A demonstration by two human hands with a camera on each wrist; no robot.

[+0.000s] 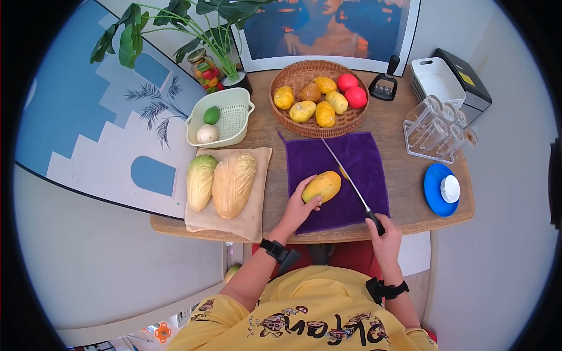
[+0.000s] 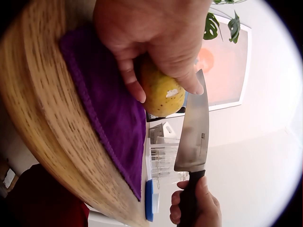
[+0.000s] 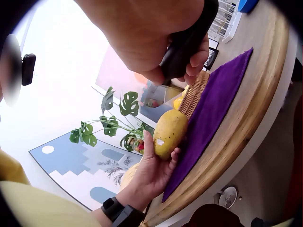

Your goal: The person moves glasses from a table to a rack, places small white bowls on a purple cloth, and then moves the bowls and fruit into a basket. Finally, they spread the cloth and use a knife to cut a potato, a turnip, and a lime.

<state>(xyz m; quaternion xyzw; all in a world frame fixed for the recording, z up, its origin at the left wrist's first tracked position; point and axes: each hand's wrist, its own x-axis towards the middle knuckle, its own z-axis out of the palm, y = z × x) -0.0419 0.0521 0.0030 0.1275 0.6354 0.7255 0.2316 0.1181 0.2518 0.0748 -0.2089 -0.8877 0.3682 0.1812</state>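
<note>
My left hand [image 1: 303,203] grips a yellow, brown-speckled mango [image 1: 322,186] over a purple towel [image 1: 307,158]. Its fingers and thumb curl round the fruit, and a white patch shows on the mango's skin [image 3: 163,137]. In my right hand [image 1: 386,238] is the black handle of a kitchen knife [image 1: 349,177]. The blade points away from me, just right of the mango, with a small yellow patch showing beside it. In the left wrist view the broad blade [image 2: 193,132] stands on edge, its tip near my left thumb. The right wrist view hides most of the blade behind my right hand.
Beyond the towel, a wicker basket [image 1: 280,119] holds several yellow fruits and red ones. Two cabbages [image 1: 234,186] lie on a beige cloth at left, below a green colander [image 1: 237,117]. A glass rack [image 1: 430,157] and blue plate [image 1: 433,202] stand at right.
</note>
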